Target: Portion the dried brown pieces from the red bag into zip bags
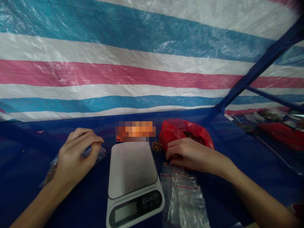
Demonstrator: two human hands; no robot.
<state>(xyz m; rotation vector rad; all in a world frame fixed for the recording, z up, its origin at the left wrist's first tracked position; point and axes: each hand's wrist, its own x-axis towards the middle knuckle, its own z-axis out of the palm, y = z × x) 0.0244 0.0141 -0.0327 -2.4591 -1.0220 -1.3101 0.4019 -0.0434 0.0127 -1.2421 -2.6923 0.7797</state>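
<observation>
Two hands (76, 155) (187, 155), one scale (131, 167), one red bag (182, 129).

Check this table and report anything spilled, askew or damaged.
Nothing stands out. The scale sits slightly turned, plate bare. The left hand pinches a small bag; the right hand rests between the red bag and the flat zip bags. The cup beside the scale stands upright, nothing spilled.

left hand (73, 156) and right hand (188, 155), both bare, slim-fingered, on bare wrists and long bare forearms
</observation>
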